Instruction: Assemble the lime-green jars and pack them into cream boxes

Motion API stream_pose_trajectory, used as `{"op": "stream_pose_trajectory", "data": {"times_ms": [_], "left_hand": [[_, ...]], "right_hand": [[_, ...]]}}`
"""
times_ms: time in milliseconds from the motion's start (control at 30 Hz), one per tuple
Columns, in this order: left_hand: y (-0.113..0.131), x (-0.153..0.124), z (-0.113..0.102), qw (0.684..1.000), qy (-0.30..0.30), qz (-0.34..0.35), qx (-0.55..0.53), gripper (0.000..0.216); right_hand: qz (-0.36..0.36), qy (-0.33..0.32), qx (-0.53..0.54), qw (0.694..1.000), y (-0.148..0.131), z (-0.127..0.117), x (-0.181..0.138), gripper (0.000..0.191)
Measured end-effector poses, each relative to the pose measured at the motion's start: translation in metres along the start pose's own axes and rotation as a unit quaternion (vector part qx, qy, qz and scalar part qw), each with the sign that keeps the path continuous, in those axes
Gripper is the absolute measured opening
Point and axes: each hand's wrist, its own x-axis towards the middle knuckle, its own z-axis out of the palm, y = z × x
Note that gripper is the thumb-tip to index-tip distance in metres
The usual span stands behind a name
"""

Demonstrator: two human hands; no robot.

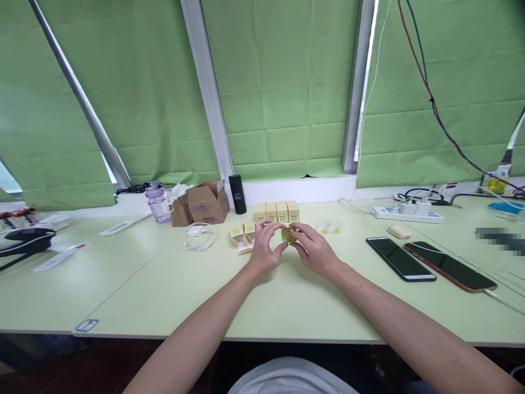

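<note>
A small, rounded-square, see-through green-yellow case (287, 235) is held up between both hands, just above the table. My left hand (266, 247) pinches its left side with thumb and fingertips. On the opposite side, the curled fingers of my right hand (315, 249) grip it, partly covering it. Behind the hands, several small cardboard boxes (277, 211) with green labels stand in a row. Opened boxes of the same kind (243, 234) lie left of my left hand. Clear small containers (330, 227) with yellow spots inside sit beyond my right hand.
Two phones (400, 258) lie on the right, with a white power strip (408, 212) and cables behind. A brown carton (207, 202), a black cylinder (237, 195), a purple bottle (158, 204) and a coiled white charger (197, 232) are to the left. The table's front edge (303, 340) runs below my forearms.
</note>
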Motion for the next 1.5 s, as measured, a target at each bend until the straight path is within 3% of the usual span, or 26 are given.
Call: {"op": "stream_pose_trajectory", "data": {"times_ms": [567,1500], "left_hand": [[-0.0009,-0.0004,-0.0005,0.999,0.007,0.036,0.018,0.041],[-0.0018,-0.0001,0.0009,0.999,0.017,0.041,0.016,0.039]], "right_hand": [[-0.007,-0.029,-0.027,0.999,0.0001,0.0017,0.0012,0.028],[-0.038,0.014,-0.042,0.998,0.0037,0.0030,-0.0020,0.027]]}}
